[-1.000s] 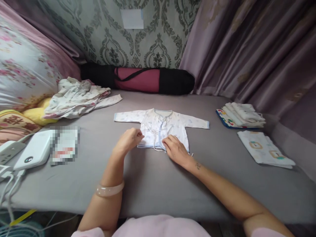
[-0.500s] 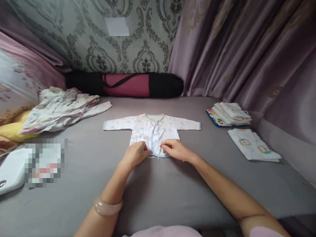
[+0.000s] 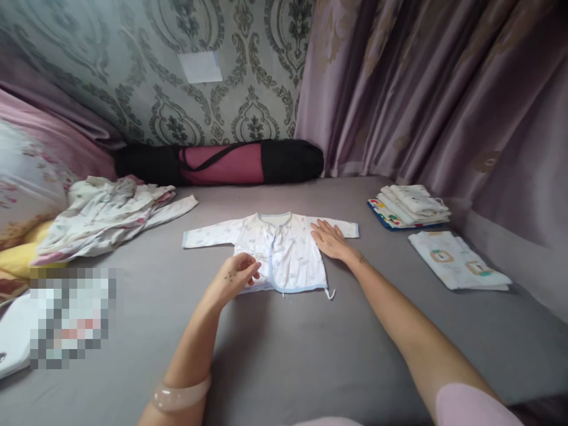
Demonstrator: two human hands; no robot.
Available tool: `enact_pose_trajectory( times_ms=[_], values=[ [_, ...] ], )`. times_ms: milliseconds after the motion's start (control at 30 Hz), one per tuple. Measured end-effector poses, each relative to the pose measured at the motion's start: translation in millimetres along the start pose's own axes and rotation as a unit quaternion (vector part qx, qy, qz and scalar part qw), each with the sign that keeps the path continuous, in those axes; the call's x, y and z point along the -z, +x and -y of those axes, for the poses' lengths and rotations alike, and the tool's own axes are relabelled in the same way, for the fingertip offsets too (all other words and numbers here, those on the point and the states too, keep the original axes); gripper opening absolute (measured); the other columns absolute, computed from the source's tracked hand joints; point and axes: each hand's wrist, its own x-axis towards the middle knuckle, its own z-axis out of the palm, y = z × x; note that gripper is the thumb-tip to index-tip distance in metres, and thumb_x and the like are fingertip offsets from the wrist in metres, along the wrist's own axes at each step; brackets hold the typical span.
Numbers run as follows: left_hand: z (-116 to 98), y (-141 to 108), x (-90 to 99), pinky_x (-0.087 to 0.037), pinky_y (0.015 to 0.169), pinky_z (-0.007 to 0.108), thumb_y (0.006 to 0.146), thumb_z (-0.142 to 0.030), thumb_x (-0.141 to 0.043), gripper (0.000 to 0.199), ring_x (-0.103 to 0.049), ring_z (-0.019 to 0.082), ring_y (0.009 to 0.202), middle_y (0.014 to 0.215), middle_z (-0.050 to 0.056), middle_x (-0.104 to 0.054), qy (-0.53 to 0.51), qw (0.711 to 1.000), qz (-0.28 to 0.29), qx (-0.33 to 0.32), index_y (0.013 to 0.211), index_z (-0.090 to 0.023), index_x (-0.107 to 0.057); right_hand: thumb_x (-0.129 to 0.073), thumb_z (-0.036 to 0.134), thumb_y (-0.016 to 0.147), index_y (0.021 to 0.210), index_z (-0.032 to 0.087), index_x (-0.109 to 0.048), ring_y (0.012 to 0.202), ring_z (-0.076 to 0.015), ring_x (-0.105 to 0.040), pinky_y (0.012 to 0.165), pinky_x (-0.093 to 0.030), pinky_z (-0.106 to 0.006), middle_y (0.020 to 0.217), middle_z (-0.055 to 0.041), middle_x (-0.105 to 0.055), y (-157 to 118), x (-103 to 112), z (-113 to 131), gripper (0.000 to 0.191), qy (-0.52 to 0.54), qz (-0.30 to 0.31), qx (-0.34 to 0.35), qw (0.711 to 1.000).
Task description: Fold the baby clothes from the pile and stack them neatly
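A small white shirt [image 3: 295, 269] with pale blue edging is laid out in the middle of a grey sheet [image 3: 288, 361], its neck turned toward the wall. Both sleeves are spread outward and the body lies mostly flat, so the laying-out looks nearly done; some creases are left around the front opening, a tie [image 3: 330, 294] hangs loose at the lower right corner, and no fold is seen in the garment. The right hand [image 3: 331, 239] is laid flat with fingers extended where body and sleeve meet, nothing being gripped. The left hand [image 3: 234, 276] is half-curled over the lower left part; nothing is seen held, and whether the fabric is touched cannot be told. Folded cloths [image 3: 412, 204] are stacked at the right, beside a folded print cloth [image 3: 457, 260]; crumpled clothes [image 3: 106, 216] are heaped at the left. The space is bounded by a long bag [image 3: 242, 168], patterned wallpaper [image 3: 248, 71] and mauve curtains [image 3: 377, 89].
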Motion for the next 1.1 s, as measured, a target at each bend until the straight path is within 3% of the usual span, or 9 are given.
enact_pose_trajectory(
  times_ms=[167, 233, 333, 400, 533, 667, 767, 900, 1100],
  values=[
    [-4.0, 19.6, -7.9, -0.044, 0.048, 0.024, 0.078, -0.046, -0.059, 0.030, -0.059, 0.014, 0.055, 0.066, 0.001, -0.062, -0.113, 0.986, -0.120, -0.035, 0.083, -0.017, -0.053, -0.013, 0.046, 0.100, 0.151, 0.019, -0.031, 0.147, -0.0274, -0.017, 0.116, -0.013, -0.055, 0.159, -0.0110, -0.022, -8.5, 11.2, -22.9, 0.061, -0.048, -0.001, -0.072, 0.996],
    [-9.0, 27.8, -12.1, -0.050, 0.055, 0.026, 0.081, -0.042, -0.056, 0.028, -0.063, 0.016, 0.063, 0.074, 0.004, -0.065, -0.113, 0.983, -0.121, -0.075, 0.091, -0.016, -0.055, -0.014, 0.046, 0.100, 0.151, 0.019, -0.031, 0.147, -0.0273, -0.017, 0.116, -0.015, -0.054, 0.159, -0.0114, -0.022, -10.0, 13.2, -27.0, 0.060, -0.055, 0.005, -0.077, 0.996],
    [-15.0, 33.8, -14.9, -0.053, 0.071, 0.031, 0.086, -0.035, -0.052, 0.025, -0.066, 0.019, 0.081, 0.096, 0.008, -0.067, 0.034, 0.987, -0.061, -0.145, 0.102, -0.018, -0.059, -0.017, 0.045, 0.100, 0.151, 0.018, -0.031, 0.147, -0.0273, -0.017, 0.116, -0.016, -0.052, 0.159, -0.0127, -0.023, -10.7, 14.0, -26.5, 0.060, -0.060, 0.011, -0.081, 0.995],
    [-13.0, 34.4, -15.0, -0.051, 0.080, 0.036, 0.089, -0.028, -0.049, 0.023, -0.064, 0.022, 0.091, 0.105, 0.011, -0.065, 0.183, 0.968, -0.073, -0.152, 0.104, -0.018, -0.062, -0.018, 0.043, 0.100, 0.149, 0.015, -0.034, 0.146, -0.0278, -0.019, 0.116, -0.016, -0.053, 0.158, -0.0151, -0.025, -10.8, 13.8, -20.9, 0.059, -0.058, 0.001, -0.085, 0.995],
    [7.9, 33.7, -17.1, -0.044, 0.095, 0.042, 0.090, -0.015, -0.041, 0.028, -0.055, 0.029, 0.113, 0.116, 0.018, -0.059, 0.373, 0.906, -0.160, -0.116, 0.111, -0.013, -0.058, -0.023, 0.038, 0.099, 0.147, 0.010, -0.037, 0.146, -0.0287, -0.019, 0.116, -0.013, -0.054, 0.157, -0.0180, -0.026, -10.1, 10.1, 10.2, 0.057, -0.047, -0.046, -0.028, 0.997],
    [28.2, 30.0, -25.1, -0.037, 0.105, 0.049, 0.091, -0.018, -0.043, 0.034, -0.044, 0.032, 0.129, 0.132, 0.021, -0.052, 0.412, 0.895, -0.133, -0.112, 0.123, -0.011, -0.051, -0.022, 0.038, 0.100, 0.149, 0.012, -0.033, 0.148, -0.0232, -0.014, 0.118, -0.004, -0.050, 0.159, -0.0131, -0.023, -3.0, 2.0, 66.6, 0.057, 0.001, -0.010, 0.137, 0.990],
    [31.3, 24.2, -28.9, -0.028, 0.111, 0.054, 0.096, -0.022, -0.038, 0.038, -0.033, 0.034, 0.139, 0.145, 0.021, -0.043, 0.417, 0.898, -0.105, -0.091, 0.132, -0.011, -0.044, -0.021, 0.040, 0.101, 0.150, 0.014, -0.032, 0.148, -0.0220, -0.014, 0.118, -0.002, -0.049, 0.158, -0.0111, -0.026, 9.3, -4.9, 107.1, 0.057, 0.015, 0.011, 0.216, 0.976],
    [27.9, 18.4, -27.2, -0.023, 0.114, 0.056, 0.098, -0.023, -0.032, 0.039, -0.030, 0.031, 0.142, 0.150, 0.017, -0.039, 0.424, 0.899, -0.069, -0.082, 0.136, -0.015, -0.042, -0.026, 0.039, 0.100, 0.147, 0.009, -0.036, 0.145, -0.0249, -0.024, 0.117, -0.010, -0.047, 0.155, -0.0162, -0.032, 24.9, -11.8, 138.6, 0.056, -0.012, -0.006, 0.199, 0.980],
    [18.8, 15.3, -22.0, -0.023, 0.112, 0.060, 0.095, -0.020, -0.040, 0.037, -0.037, 0.030, 0.138, 0.146, 0.016, -0.044, 0.398, 0.910, -0.077, -0.089, 0.131, -0.018, -0.045, -0.032, 0.033, 0.100, 0.118, 0.011, -0.065, 0.122, -0.0279, -0.053, 0.110, -0.025, -0.042, 0.125, -0.0199, -0.063, 42.3, -5.2, 158.9, 0.044, -0.071, -0.037, 0.138, 0.987]
  ],
)
